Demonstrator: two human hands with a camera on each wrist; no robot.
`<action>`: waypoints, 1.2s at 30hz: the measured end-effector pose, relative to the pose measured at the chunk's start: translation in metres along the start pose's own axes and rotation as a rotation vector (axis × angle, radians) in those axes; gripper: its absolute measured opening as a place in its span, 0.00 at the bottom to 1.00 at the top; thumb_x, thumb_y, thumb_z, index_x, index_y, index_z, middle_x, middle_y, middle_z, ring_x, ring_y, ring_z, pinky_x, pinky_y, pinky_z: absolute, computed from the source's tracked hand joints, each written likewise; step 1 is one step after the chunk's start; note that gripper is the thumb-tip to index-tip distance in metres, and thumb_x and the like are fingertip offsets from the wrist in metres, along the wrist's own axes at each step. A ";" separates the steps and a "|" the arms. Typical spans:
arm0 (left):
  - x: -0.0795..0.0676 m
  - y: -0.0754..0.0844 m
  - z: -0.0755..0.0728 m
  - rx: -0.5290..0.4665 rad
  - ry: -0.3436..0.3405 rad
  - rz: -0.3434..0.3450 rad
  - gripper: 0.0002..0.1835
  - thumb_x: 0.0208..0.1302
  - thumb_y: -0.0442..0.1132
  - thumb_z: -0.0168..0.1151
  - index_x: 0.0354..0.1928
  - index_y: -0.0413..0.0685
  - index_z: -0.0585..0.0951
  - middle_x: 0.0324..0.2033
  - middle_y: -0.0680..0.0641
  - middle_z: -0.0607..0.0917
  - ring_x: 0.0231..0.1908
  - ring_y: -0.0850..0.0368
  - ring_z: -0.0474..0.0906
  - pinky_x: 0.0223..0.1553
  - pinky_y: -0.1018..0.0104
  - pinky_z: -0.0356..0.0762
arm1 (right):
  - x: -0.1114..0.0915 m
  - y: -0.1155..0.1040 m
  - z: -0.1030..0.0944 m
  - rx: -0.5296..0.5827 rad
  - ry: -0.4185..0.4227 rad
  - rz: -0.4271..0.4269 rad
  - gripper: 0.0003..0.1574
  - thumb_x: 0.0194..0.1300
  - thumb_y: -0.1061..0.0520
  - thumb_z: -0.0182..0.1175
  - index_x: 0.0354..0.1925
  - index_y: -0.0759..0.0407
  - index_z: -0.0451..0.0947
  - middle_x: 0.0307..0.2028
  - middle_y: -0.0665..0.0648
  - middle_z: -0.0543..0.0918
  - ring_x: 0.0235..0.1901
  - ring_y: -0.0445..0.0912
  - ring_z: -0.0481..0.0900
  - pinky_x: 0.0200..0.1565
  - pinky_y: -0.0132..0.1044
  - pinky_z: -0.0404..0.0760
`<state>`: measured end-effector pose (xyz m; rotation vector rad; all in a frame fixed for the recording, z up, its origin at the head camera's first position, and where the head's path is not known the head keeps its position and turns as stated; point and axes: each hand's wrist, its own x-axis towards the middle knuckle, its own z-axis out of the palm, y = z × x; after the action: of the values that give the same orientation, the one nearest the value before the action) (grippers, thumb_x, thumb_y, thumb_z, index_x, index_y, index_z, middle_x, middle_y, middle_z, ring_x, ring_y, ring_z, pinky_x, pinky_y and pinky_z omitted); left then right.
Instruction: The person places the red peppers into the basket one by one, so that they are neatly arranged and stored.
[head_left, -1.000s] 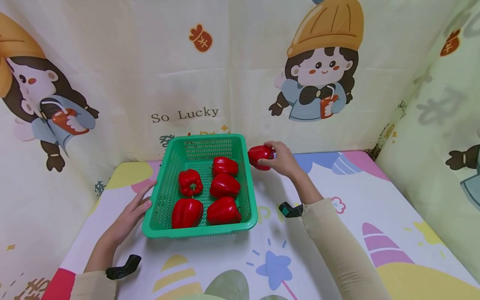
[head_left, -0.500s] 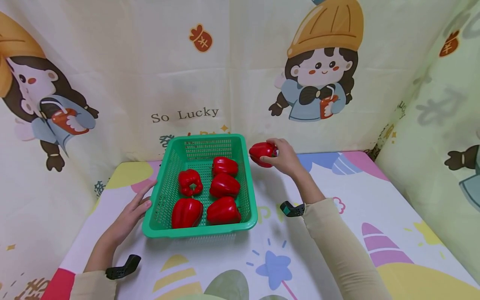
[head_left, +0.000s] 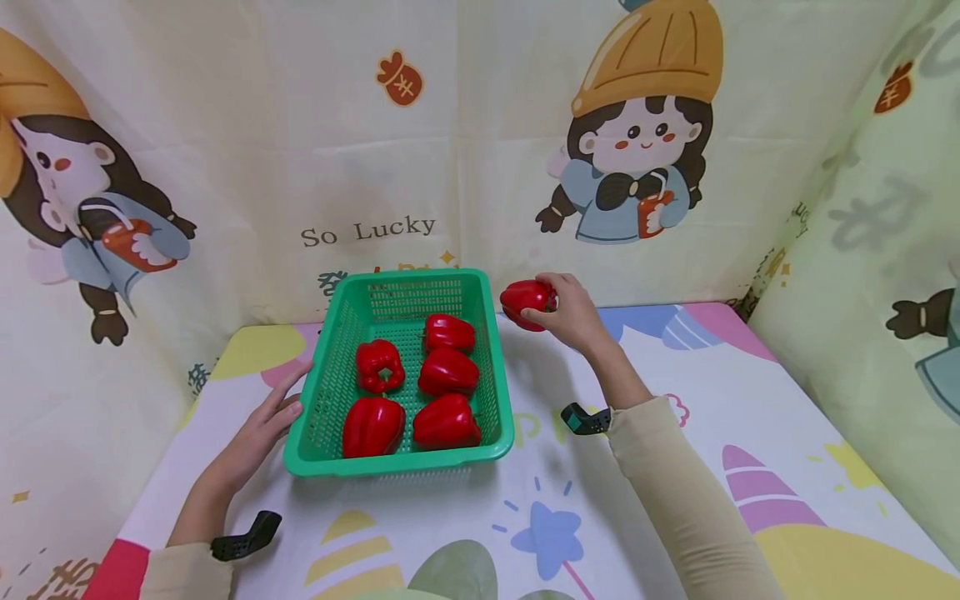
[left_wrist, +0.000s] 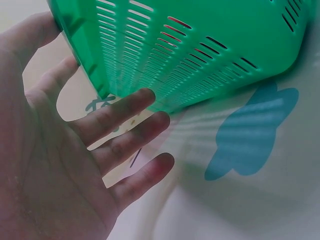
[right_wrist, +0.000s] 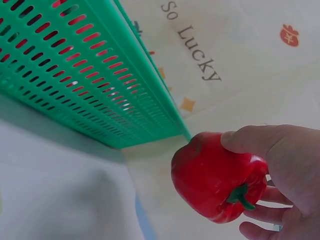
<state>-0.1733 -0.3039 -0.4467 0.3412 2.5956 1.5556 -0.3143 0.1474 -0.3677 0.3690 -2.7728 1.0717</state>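
My right hand (head_left: pixel 572 315) grips a red bell pepper (head_left: pixel 527 303) just outside the right rim of a green plastic basket (head_left: pixel 504 417). In the right wrist view that pepper (right_wrist: pixel 215 175) shows its green stem, with the thumb on one side and fingers behind. My left hand (head_left: pixel 264 433) rests at the basket's left side. The left wrist view shows its fingers spread and nearly straight, the upper ones touching the basket's rim and wall (left_wrist: pixel 150 55). Inside the basket lie several red peppers, one (head_left: pixel 379 367) with its lobed end facing up.
A patterned cloth (head_left: pixel 637 517) covers the table under the basket. Behind it stands a cream cloth backdrop (head_left: pixel 495 167) with printed figures, and similar cloth hangs at both sides. A black wrist device (head_left: pixel 585 418) sits on the right wrist, another (head_left: pixel 247 535) on the left.
The right hand has moved slightly up and to the right with the pepper in its grip. The left hand and the basket have stayed in place.
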 end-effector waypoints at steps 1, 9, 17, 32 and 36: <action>0.000 0.000 0.000 0.000 0.001 -0.002 0.31 0.76 0.49 0.37 0.77 0.67 0.43 0.73 0.35 0.55 0.56 0.85 0.59 0.58 0.38 0.71 | 0.000 0.000 0.000 0.001 0.002 -0.003 0.44 0.55 0.53 0.71 0.66 0.57 0.65 0.62 0.61 0.69 0.60 0.57 0.68 0.51 0.54 0.82; 0.000 0.000 0.000 0.003 0.001 -0.005 0.31 0.76 0.49 0.37 0.77 0.68 0.43 0.72 0.35 0.56 0.54 0.85 0.61 0.57 0.47 0.72 | -0.004 -0.003 -0.004 -0.008 0.013 -0.021 0.43 0.55 0.52 0.70 0.66 0.58 0.65 0.62 0.62 0.69 0.60 0.57 0.69 0.51 0.54 0.82; 0.000 -0.001 0.000 0.004 0.005 -0.006 0.31 0.76 0.49 0.37 0.77 0.68 0.44 0.73 0.35 0.55 0.57 0.83 0.60 0.57 0.49 0.71 | -0.007 -0.009 -0.009 -0.010 -0.008 -0.024 0.45 0.53 0.53 0.72 0.66 0.57 0.65 0.64 0.61 0.68 0.61 0.57 0.68 0.51 0.53 0.83; 0.000 -0.004 0.000 -0.001 -0.001 0.005 0.31 0.77 0.49 0.37 0.77 0.67 0.44 0.73 0.35 0.54 0.55 0.86 0.61 0.54 0.64 0.71 | -0.009 -0.026 -0.012 -0.007 -0.013 -0.077 0.44 0.55 0.51 0.71 0.66 0.56 0.66 0.64 0.59 0.69 0.60 0.55 0.70 0.50 0.51 0.83; 0.001 -0.003 0.000 -0.001 -0.002 0.006 0.31 0.77 0.49 0.37 0.77 0.67 0.43 0.73 0.35 0.55 0.55 0.87 0.61 0.54 0.63 0.71 | -0.008 -0.031 -0.011 -0.006 -0.019 -0.086 0.43 0.55 0.51 0.71 0.66 0.55 0.66 0.64 0.59 0.69 0.60 0.55 0.70 0.50 0.51 0.84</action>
<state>-0.1744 -0.3051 -0.4496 0.3511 2.5948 1.5572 -0.2972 0.1345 -0.3415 0.4951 -2.7483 1.0458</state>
